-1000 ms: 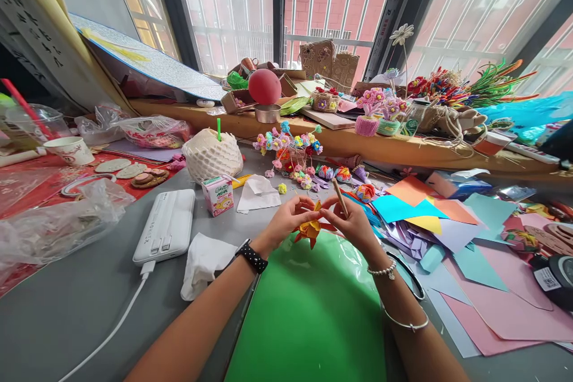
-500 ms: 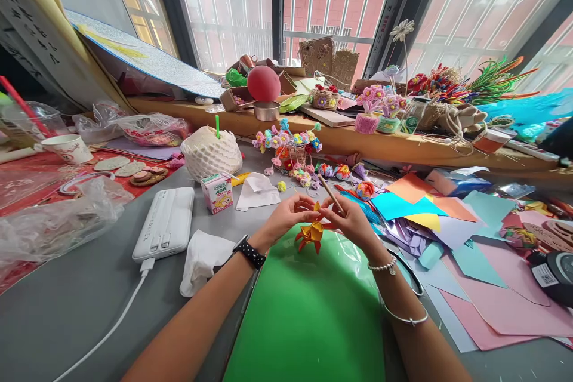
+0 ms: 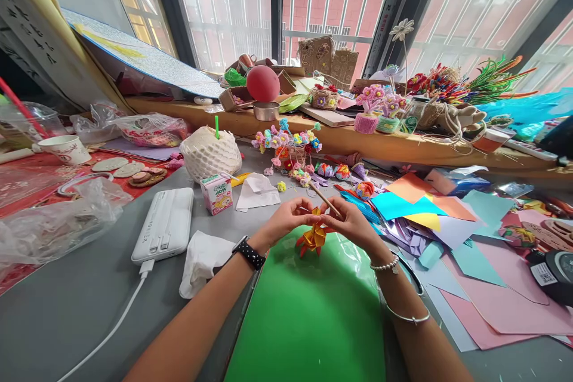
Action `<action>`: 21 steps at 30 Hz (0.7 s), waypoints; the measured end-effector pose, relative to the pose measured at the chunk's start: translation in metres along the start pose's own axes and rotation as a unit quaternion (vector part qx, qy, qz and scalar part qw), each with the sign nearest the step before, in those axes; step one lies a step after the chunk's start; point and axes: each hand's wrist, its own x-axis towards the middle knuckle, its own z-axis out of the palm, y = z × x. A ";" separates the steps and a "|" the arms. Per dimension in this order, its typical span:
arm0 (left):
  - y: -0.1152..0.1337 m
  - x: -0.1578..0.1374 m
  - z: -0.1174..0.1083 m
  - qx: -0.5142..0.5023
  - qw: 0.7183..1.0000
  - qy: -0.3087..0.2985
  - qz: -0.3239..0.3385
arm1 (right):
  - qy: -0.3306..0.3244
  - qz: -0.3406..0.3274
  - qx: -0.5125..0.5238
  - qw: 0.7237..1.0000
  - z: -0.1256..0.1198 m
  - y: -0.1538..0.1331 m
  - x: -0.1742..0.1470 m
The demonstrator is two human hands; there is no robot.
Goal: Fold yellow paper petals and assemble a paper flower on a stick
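An orange and yellow folded-paper flower [image 3: 314, 240] hangs just above the green board [image 3: 308, 316], its pointed petals facing down. My left hand [image 3: 290, 218] pinches the flower's upper end between thumb and fingers. From the other side, my right hand [image 3: 348, 221] is closed on the flower too. A thin wooden stick [image 3: 326, 200] also sits in my right hand, slanting up to the left past the fingers. The fingertips of both hands nearly meet at the flower, and they hide its top.
Coloured paper sheets [image 3: 501, 298] and folded strips lie at the right. A white power bank [image 3: 165, 224] with a cable, a crumpled tissue [image 3: 199, 262], a small drink carton [image 3: 216, 194] and a coconut [image 3: 210, 154] stand left. Pipe-cleaner flowers [image 3: 290, 146] are ahead.
The paper flower has turned a little between my fingers. My right hand has shifted slightly, and the stick now leans further to the left.
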 end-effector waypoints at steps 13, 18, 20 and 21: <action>0.001 0.000 0.001 0.036 0.999 -0.031 0.024 | -0.027 0.007 -0.023 0.999 -0.004 -0.008 -0.003; -0.002 0.001 0.002 0.033 0.998 0.012 0.051 | -0.026 0.047 0.040 0.998 -0.004 -0.002 -0.002; -0.003 0.001 0.003 0.036 0.997 0.024 0.061 | -0.027 0.050 0.053 0.997 -0.004 0.000 -0.001; -0.003 0.001 0.003 0.036 0.997 0.025 0.066 | -0.028 0.048 0.058 0.997 -0.004 0.000 -0.001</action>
